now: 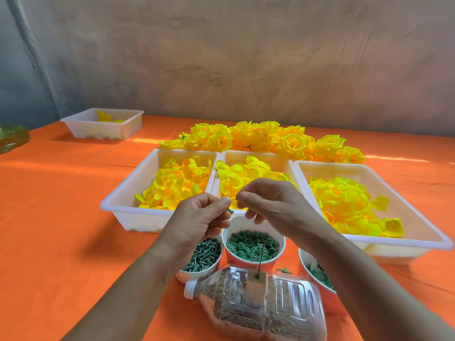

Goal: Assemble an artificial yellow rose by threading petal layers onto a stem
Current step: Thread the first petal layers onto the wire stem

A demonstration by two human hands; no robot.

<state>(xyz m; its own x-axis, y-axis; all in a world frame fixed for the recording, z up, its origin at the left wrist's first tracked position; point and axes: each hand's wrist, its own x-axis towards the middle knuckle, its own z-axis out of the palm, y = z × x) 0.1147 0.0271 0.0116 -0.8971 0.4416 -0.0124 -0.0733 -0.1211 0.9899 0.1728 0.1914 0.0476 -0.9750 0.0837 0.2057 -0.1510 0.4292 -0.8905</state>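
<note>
Stem, small and green, is pinched by the left hand at 6 o'clock of the middle tray. Fingertips of the right hand meet, on what I cannot tell. A loose pinch could drop it.

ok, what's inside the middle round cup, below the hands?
The round white-rimmed cup holds heaped green plastic lattice rings. They cover its bottom, and the right hand hides part of the far rim.
</note>
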